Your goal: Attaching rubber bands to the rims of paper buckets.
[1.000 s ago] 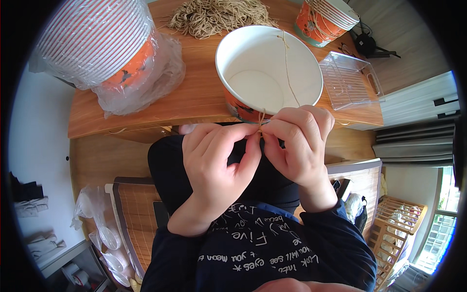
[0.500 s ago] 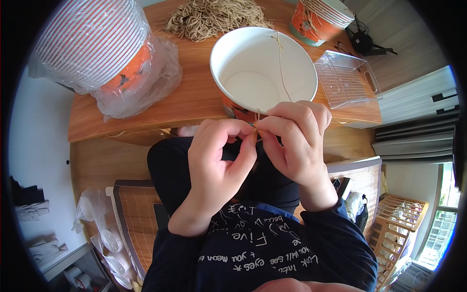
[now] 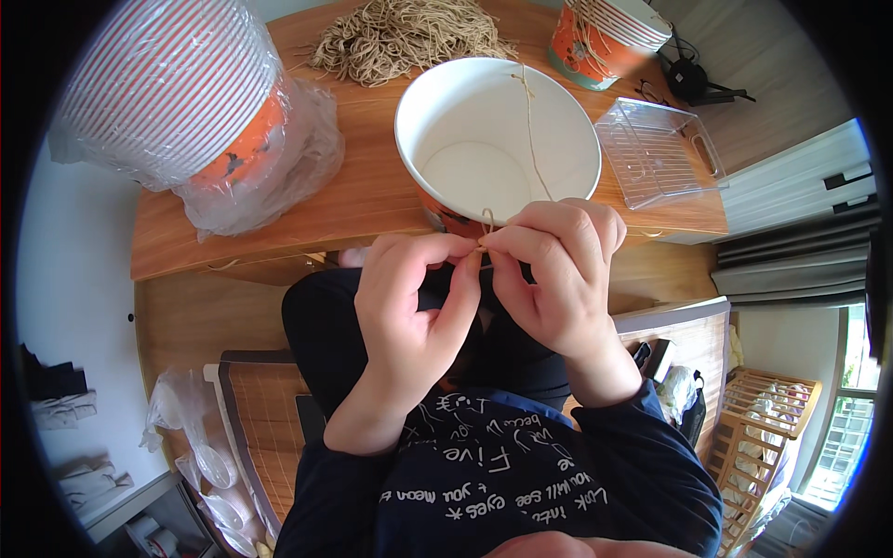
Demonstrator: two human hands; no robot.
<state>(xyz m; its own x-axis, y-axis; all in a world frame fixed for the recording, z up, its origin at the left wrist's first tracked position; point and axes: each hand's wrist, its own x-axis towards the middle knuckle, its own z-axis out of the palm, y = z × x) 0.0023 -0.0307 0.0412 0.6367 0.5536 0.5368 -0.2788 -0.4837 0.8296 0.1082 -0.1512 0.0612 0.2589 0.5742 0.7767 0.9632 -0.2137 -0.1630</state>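
Note:
A large white-lined paper bucket [image 3: 465,139] with an orange printed outside stands at the table's near edge, its opening toward me. Thin tan string [image 3: 532,139] is knotted at its far rim and runs across the opening to my right hand [image 3: 558,274]. At the near rim a small loop of the string sticks up. Just below that loop, my left hand [image 3: 409,302] pinches the string between thumb and forefinger. My right thumb and forefinger pinch it too, their tips almost touching the left ones. The exact knot there is hidden by the fingertips.
Plastic-wrapped stacked buckets [image 3: 177,93] stand on the wooden table [image 3: 363,139] at left. A heap of tan string [image 3: 409,39] lies behind the bucket. At right are a clear plastic tray [image 3: 656,153] and another bucket stack [image 3: 609,42] with strings.
Both hands stay pinched on the string at the near rim, shifting only slightly. The small loop above the fingertips shows more clearly now. The view has moved a little.

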